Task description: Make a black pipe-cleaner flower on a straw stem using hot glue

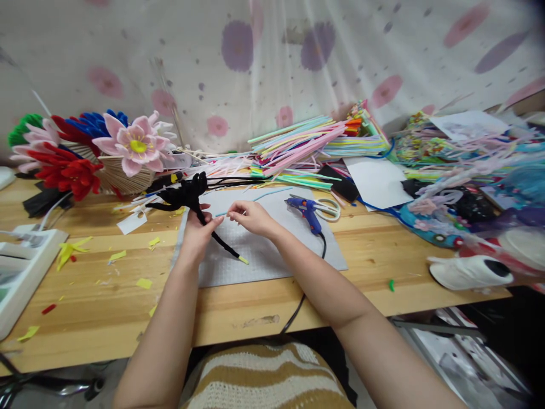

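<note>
My left hand (199, 228) is closed around the stem of a black fuzzy pipe-cleaner flower (187, 192). The petals stick out above the hand, and the black stem (225, 246) slants down to the right, ending in a pale yellow tip. Close beside it, my right hand (254, 218) has thumb and fingers pinched together near my left thumb; whatever is between the fingertips is too small to make out. A light blue pipe cleaner (272, 193) shows behind my right hand, and a bit of light blue also shows between the hands. Both hands are above a grey mat (272, 267).
A blue glue gun (307, 211) and white-handled scissors (327, 209) lie on the mat's right. Bundles of coloured pipe cleaners (298, 145) line the back. Finished fuzzy flowers (131, 142) stand left, near a white power strip (32, 272). A white bottle (470, 272) lies right.
</note>
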A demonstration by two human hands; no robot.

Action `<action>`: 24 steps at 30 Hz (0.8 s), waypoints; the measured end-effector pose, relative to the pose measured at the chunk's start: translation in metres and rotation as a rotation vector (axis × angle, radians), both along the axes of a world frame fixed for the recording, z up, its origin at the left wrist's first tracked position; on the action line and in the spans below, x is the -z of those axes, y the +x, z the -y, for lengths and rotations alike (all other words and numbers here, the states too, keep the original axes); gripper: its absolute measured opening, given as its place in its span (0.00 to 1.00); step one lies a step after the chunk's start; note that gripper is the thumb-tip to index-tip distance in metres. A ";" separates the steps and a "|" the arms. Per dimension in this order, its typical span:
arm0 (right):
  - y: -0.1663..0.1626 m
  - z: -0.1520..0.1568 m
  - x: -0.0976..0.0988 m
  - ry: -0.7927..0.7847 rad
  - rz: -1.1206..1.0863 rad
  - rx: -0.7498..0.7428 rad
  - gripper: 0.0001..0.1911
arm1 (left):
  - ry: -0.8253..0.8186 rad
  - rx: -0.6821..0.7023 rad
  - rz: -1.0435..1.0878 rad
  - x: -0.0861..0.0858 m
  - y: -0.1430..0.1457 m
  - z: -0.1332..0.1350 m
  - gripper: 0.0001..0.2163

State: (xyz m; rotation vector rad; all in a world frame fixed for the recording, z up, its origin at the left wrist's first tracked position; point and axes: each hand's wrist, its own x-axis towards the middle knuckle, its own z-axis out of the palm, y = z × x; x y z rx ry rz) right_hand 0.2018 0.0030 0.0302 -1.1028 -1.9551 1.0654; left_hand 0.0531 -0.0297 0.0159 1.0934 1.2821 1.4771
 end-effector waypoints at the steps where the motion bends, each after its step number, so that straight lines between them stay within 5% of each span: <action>1: 0.000 0.000 0.001 -0.003 0.005 0.007 0.05 | -0.005 0.000 0.009 0.000 0.000 0.000 0.21; 13: -0.006 0.002 0.004 0.015 0.014 -0.005 0.06 | 0.007 0.016 0.085 0.001 0.000 0.000 0.19; 18: -0.002 -0.007 0.019 -0.119 -0.027 0.139 0.05 | -0.058 0.037 0.448 -0.006 -0.005 -0.001 0.08; 24: 0.007 0.009 0.038 -0.361 -0.140 -0.267 0.09 | -0.084 0.052 0.681 -0.015 -0.010 0.000 0.07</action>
